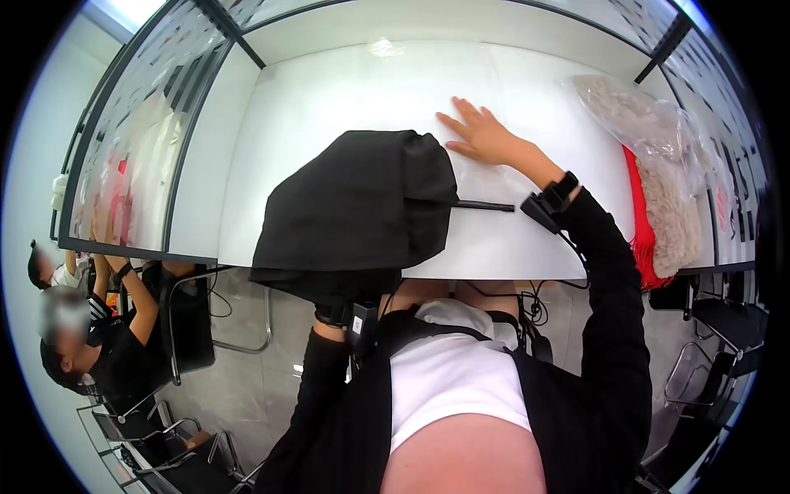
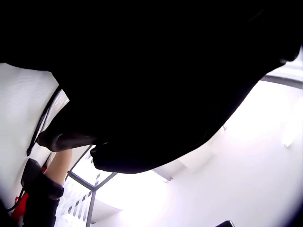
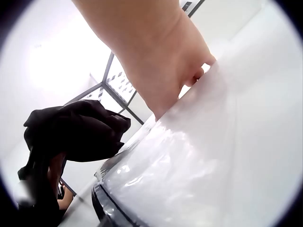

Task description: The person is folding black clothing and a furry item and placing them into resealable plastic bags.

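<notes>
A black cloth item [image 1: 354, 206] hangs raised over the table's front edge in the head view, covering my left hand; only the wrist shows below it, so its fingers are hidden. Dark folds [image 2: 142, 104] fill much of the left wrist view. My right hand [image 1: 484, 138] is spread with straight fingers just right of the cloth. In the right wrist view that hand [image 3: 165, 66] rests on clear plastic [image 3: 189, 156] lying on the white surface. A thin black strip [image 1: 485, 206] sticks out to the right of the cloth.
On the table's right side lie a clear plastic bag [image 1: 634, 111], a red fringed cloth [image 1: 643, 226] and a beige fluffy item [image 1: 668, 210]. Partitions [image 1: 193, 156] stand at the sides. Other people sit at the left, with chairs around and cables below the front edge.
</notes>
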The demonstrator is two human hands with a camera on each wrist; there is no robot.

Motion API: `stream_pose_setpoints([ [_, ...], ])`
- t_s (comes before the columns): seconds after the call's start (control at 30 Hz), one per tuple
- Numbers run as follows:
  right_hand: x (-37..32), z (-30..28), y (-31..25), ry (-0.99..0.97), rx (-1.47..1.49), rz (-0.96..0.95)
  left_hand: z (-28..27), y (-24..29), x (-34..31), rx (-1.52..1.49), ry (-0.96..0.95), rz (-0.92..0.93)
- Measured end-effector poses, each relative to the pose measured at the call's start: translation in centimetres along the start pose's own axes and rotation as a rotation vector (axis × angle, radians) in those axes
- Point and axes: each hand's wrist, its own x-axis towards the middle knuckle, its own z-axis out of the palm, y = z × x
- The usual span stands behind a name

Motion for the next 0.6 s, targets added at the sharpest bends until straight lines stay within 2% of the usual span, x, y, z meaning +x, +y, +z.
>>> stream_pose_setpoints([
  [0.17,-4.9,-0.4,2.1,-0.025,-0.03,0.192,2.3,1.1,2.4,0.044,0.042,0.054],
  [0.23,-6.1,-0.9,2.8,-0.073,-0.032,0.241,3.4,1.6,3.2,0.078,0.091,0.086],
  [0.37,-7.5,-1.0,3.3,-0.044,-0.039,0.271,5.8,2.6,3.4,0.271,0.145,0.107],
  [0.43,-7.4,-0.6,3.6,-0.025,-0.038,0.262,6.4,2.8,1.7,0.529,0.076,0.066],
  [0.53,-7.0,-1.4,3.3,-0.054,-0.05,0.279,6.9,4.1,-2.9,1.141,-0.096,-0.016],
  [0.6,-6.7,-2.4,3.0,-0.067,-0.005,0.294,7.8,5.3,-4.8,1.645,-0.068,-0.093],
])
